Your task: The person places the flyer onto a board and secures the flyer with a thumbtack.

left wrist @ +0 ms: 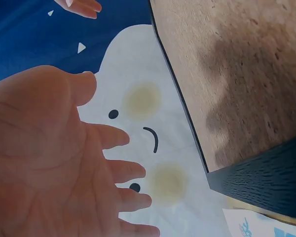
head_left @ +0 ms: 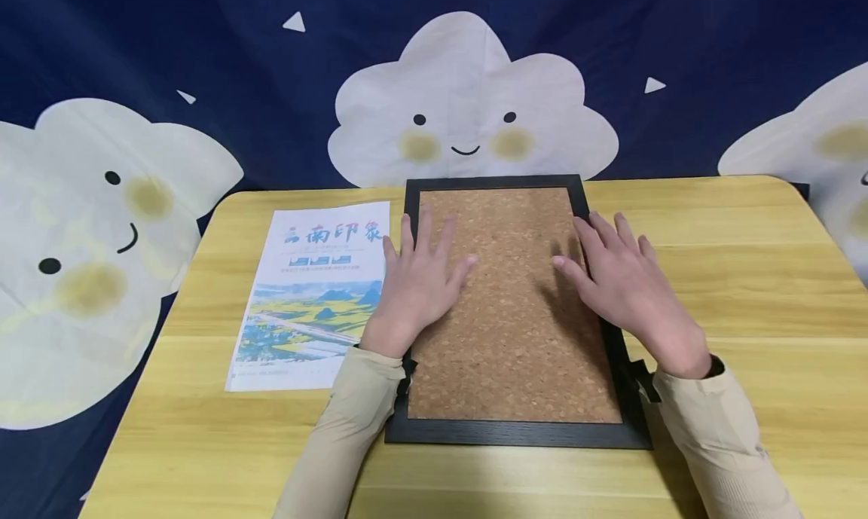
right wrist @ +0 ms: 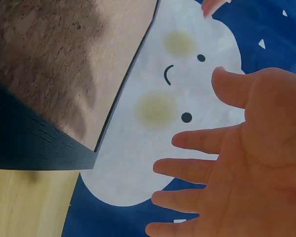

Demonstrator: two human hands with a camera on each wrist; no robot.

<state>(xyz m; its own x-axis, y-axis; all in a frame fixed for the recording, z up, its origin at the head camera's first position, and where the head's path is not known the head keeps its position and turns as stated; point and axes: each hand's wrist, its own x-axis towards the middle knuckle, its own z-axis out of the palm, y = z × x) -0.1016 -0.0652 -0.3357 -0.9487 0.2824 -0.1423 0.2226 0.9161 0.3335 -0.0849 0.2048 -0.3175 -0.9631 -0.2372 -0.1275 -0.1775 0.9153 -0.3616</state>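
Note:
A cork board (head_left: 508,331) in a black wood-grain frame (head_left: 518,433) lies flat on the table. Over its left side is my left hand (head_left: 420,289), fingers spread and straight. My right hand (head_left: 624,282) is held over the right border, its fingers straight too and a shadow falling on the cork. Both palms face the board and hold nothing; the wrist views show a gap between each hand and the frame. To the left lies a printed sheet (head_left: 305,331) with blue Chinese lettering and a landscape picture, its right edge partly hidden by my left hand and sleeve.
The light wooden table (head_left: 766,293) extends on both sides of the frame. Behind it hangs a dark blue cloth (head_left: 224,44) with smiling white clouds (head_left: 468,90). Small black pieces (head_left: 643,380) stick out at the frame's sides near my wrists.

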